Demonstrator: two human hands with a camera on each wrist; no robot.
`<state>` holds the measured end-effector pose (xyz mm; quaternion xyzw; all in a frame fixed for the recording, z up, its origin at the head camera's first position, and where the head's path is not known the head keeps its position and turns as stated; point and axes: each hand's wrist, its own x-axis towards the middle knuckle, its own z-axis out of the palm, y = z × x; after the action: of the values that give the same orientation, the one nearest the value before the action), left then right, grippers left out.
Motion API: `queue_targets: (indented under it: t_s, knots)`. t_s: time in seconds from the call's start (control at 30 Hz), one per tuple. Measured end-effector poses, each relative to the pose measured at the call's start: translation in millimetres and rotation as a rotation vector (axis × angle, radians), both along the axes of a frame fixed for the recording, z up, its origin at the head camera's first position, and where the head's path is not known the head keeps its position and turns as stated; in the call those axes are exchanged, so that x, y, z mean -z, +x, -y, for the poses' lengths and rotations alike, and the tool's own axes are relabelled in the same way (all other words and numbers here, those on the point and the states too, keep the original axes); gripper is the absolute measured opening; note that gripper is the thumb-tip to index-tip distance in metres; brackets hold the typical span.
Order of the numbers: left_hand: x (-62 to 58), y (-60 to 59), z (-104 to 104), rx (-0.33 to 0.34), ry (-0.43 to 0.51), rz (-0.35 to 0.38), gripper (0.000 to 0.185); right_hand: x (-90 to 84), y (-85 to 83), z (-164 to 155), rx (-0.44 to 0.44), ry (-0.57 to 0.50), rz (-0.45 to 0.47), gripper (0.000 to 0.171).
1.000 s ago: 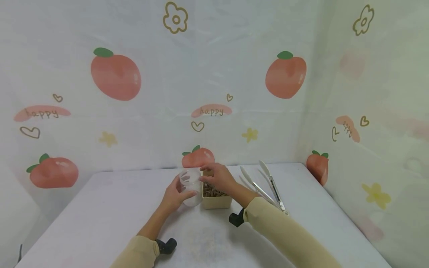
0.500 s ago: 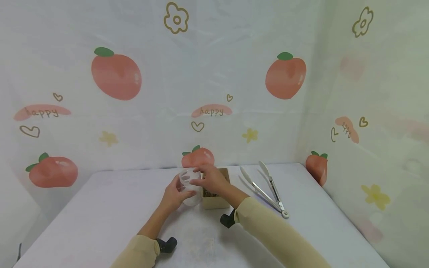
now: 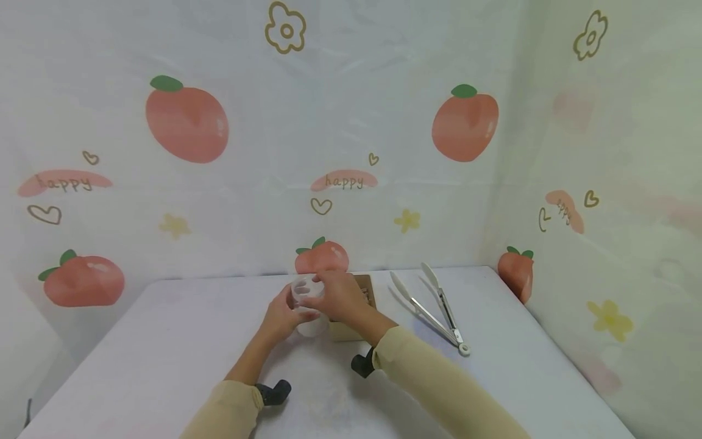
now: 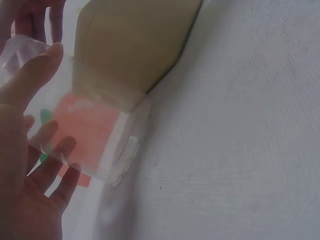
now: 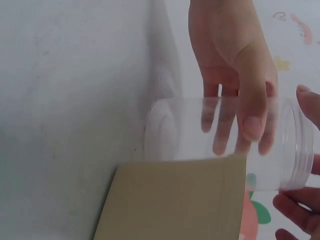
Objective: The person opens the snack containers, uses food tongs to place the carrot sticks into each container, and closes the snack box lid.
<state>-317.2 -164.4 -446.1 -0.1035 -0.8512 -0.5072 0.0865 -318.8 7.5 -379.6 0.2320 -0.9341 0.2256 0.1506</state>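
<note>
A clear plastic jar (image 3: 312,327) is held upright over the table, just left of a beige box (image 3: 344,332). My left hand (image 3: 281,318) grips its side, thumb on the near face and fingers round the far side, as the left wrist view shows. At the jar's mouth, my right hand (image 3: 339,297) holds the ribbed rim (image 5: 300,145) between thumb and fingers. Whether a clear lid sits there I cannot tell. Small brownish-grey pieces (image 3: 366,295) show inside the box, mostly hidden behind my right hand.
Silver tongs (image 3: 433,320) with pale tips lie spread on the white table (image 3: 181,366), right of the box. A white curtain (image 3: 252,122) printed with fruit rises behind the table and along its right side.
My right hand has moved left from above the box to the jar's mouth and now holds its rim. My left hand keeps its grip on the jar.
</note>
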Motion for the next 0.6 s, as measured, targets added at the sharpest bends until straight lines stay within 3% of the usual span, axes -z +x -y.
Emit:
queue_targets:
  t_s: [0.23, 0.47, 0.6]
  knots:
    - [1.9, -2.8, -1.0, -0.007, -0.009, 0.015, 0.081, 0.8, -0.6, 4.9, 0.029, -0.007, -0.051, 0.054]
    - [-3.1, -0.8, -0.5, -0.009, -0.023, 0.038, 0.084, 1.1, -3.0, 4.6, 0.005, -0.052, -0.011, 0.054]
    - [-2.7, -1.0, 0.6, -0.003, -0.013, 0.047, 0.084, 2.9, -4.5, 3.9, -0.020, -0.069, -0.042, 0.053]
